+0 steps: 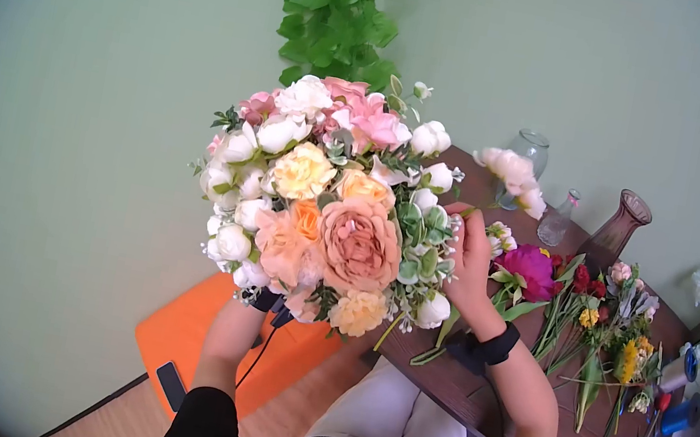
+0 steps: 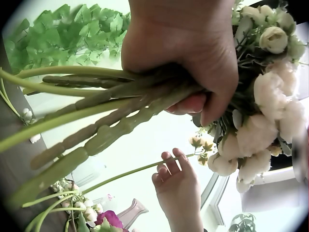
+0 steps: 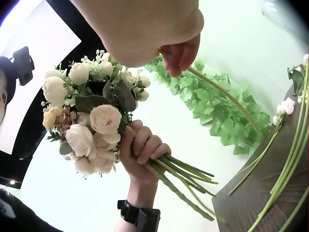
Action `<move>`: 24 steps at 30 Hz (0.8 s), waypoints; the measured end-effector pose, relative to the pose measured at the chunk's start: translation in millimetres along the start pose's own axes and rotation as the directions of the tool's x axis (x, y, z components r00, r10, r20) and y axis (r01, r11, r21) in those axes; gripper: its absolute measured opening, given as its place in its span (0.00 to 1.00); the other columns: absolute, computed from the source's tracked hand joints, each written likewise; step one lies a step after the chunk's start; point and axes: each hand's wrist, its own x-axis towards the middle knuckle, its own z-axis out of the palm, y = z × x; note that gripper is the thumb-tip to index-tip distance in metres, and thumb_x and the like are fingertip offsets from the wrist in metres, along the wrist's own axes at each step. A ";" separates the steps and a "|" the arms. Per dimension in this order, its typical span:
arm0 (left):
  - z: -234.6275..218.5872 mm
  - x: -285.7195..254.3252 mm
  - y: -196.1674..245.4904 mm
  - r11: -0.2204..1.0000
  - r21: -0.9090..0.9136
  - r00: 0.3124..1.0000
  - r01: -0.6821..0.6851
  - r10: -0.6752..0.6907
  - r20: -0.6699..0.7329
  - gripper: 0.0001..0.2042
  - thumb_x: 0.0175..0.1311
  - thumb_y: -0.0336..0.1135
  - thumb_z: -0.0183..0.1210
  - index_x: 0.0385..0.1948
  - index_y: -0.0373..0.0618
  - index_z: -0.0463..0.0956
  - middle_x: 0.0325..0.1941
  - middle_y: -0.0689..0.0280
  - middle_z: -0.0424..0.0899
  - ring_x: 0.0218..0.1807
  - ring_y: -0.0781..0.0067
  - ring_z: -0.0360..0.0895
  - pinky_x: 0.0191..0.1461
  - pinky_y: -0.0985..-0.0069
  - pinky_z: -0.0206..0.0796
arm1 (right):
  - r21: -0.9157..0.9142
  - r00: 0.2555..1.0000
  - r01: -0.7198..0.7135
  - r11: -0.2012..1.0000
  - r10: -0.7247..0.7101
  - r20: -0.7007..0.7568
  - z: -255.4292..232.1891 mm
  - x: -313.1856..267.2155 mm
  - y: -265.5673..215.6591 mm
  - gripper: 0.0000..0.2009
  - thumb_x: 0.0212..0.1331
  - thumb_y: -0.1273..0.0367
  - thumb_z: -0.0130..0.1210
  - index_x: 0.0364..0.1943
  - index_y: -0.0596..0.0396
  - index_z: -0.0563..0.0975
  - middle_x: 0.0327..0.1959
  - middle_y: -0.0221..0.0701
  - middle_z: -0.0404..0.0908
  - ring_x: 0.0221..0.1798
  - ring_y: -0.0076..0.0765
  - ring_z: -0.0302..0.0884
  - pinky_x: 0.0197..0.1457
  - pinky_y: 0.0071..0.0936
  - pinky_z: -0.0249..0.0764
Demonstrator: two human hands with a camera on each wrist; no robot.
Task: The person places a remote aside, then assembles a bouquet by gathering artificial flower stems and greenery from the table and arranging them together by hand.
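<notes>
A large bouquet point(image 1: 359, 244) of peach, pink, yellow and white flowers fills the middle of the head view, hiding my left hand there. In the left wrist view, that left hand point(image 2: 178, 43) grips the gathered green stems point(image 2: 111, 135) just below the blooms. The stem ends fan out past the fist. My right hand point(image 1: 471, 273) is raised beside the bouquet's right side. Between thumb and fingers it pinches a single thin green stem point(image 3: 227, 94), apart from the bundle. Small pale blooms point(image 2: 203, 150) top this stem in the left wrist view.
A dark wooden table point(image 1: 477, 400) at the right bears loose flowers, including a magenta bloom point(image 1: 528, 271). Behind them stand a clear jar point(image 1: 531, 147), a small glass bottle point(image 1: 557, 222) and a purplish vase point(image 1: 620, 224). An orange seat point(image 1: 173, 318) with a phone point(image 1: 171, 384) is lower left.
</notes>
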 end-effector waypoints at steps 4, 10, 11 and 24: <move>17.9 9.9 2.6 1.000 -0.011 0.998 -0.025 0.026 0.054 0.10 0.53 0.30 0.47 0.36 0.37 0.69 0.18 0.67 0.65 0.20 0.73 0.62 0.25 0.79 0.55 | -0.153 0.998 0.068 0.986 -0.067 0.018 -14.4 -2.9 -4.7 0.06 0.58 0.74 0.38 0.32 0.62 0.67 0.25 0.31 0.71 0.21 0.24 0.69 0.22 0.21 0.65; 39.1 27.1 10.3 0.996 -0.050 0.991 -0.071 0.076 0.108 0.10 0.53 0.30 0.47 0.37 0.37 0.69 0.17 0.67 0.64 0.20 0.73 0.61 0.25 0.79 0.55 | -0.116 0.991 0.097 0.988 -0.107 -0.083 -31.1 -6.9 -3.6 0.08 0.58 0.74 0.38 0.39 0.62 0.66 0.25 0.34 0.72 0.22 0.24 0.70 0.25 0.21 0.65; 43.6 31.4 12.1 0.995 -0.058 0.990 -0.079 0.085 0.116 0.11 0.53 0.30 0.47 0.37 0.37 0.69 0.17 0.67 0.64 0.20 0.73 0.61 0.25 0.79 0.55 | -0.168 0.988 0.092 0.981 -0.112 -0.109 -34.9 -6.7 -2.5 0.07 0.59 0.73 0.38 0.38 0.62 0.66 0.25 0.33 0.72 0.22 0.23 0.69 0.25 0.21 0.65; 63.6 74.3 22.2 0.976 -0.176 0.965 -0.129 0.164 0.204 0.11 0.53 0.30 0.47 0.38 0.37 0.68 0.17 0.68 0.63 0.19 0.74 0.60 0.24 0.80 0.54 | -0.112 0.967 0.069 0.991 -0.094 -0.235 -66.1 -4.1 12.3 0.07 0.60 0.71 0.37 0.37 0.60 0.66 0.25 0.28 0.69 0.29 0.18 0.65 0.32 0.17 0.62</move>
